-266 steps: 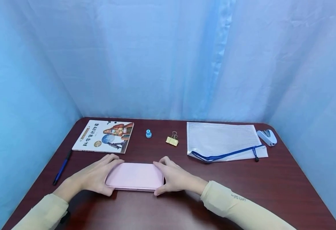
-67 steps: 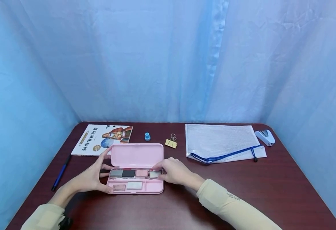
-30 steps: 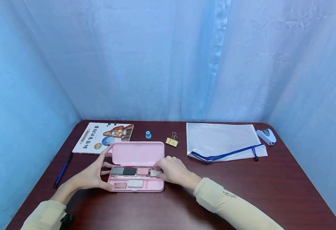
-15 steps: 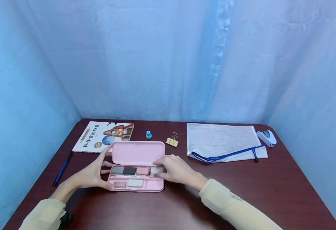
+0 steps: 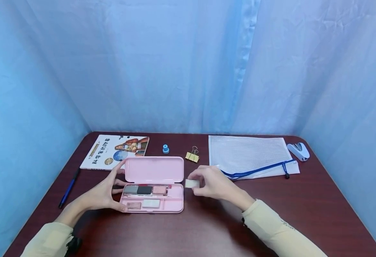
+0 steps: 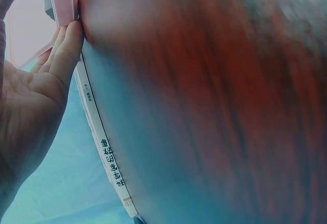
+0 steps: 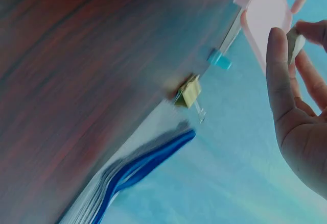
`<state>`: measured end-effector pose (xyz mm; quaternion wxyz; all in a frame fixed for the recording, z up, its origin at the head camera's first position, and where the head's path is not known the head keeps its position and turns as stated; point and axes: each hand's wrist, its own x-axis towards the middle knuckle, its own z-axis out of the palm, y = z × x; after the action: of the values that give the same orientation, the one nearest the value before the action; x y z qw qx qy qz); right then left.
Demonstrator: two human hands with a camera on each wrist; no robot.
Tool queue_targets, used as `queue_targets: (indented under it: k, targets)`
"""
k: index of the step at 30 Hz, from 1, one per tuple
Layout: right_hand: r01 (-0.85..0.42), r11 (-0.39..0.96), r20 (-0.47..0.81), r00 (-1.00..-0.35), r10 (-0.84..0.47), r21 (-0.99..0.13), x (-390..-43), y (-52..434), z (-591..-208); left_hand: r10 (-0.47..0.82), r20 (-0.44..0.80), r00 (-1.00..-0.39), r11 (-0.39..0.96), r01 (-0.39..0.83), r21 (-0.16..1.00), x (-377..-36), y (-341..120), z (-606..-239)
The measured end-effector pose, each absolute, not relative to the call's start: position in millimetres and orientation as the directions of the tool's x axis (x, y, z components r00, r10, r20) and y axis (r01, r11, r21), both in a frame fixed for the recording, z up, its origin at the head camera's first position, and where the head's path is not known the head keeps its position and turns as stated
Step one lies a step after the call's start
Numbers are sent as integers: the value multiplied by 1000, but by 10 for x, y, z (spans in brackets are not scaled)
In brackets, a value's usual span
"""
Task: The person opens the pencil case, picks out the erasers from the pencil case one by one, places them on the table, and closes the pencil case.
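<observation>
Right hand [image 5: 214, 185] pinching a small whitish eraser [image 5: 192, 183] between thumb and fingertips, lifted just right of the open pink pencil case [image 5: 154, 185]. Left hand [image 5: 102, 194] gripping that case's left end, fingers curled at lid and tray; more erasers [image 5: 144, 190] lying in the tray. Beyond on the dark red table [image 5: 303, 207]: picture book [image 5: 117, 151], blue pen [image 5: 69, 188], yellow binder clip [image 5: 192, 156], mesh zip pouch [image 5: 249, 157], small stapler [image 5: 298, 151]
</observation>
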<state>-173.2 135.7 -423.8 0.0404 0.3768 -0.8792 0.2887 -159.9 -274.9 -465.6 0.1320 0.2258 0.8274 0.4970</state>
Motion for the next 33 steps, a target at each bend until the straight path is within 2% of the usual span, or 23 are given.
queue_targets:
  k: [10, 20, 33]
  targets:
    - [-689, 594, 261, -716, -648, -415, -1708, 1772, -4282, 496, 8, -869, 422, 249, 871, -1600, -2763, -4639]
    - [-632, 631, 124, -744, -656, -449, -1667, 2075, -4431, 506, 14, -863, 409, 253, 877, -1582, -2762, -4653]
    - [-594, 628, 59, -749, -660, -502, -1698, 2164, -4527, 499, -1, -867, 426, 245, 871, -1591, -2755, -4656]
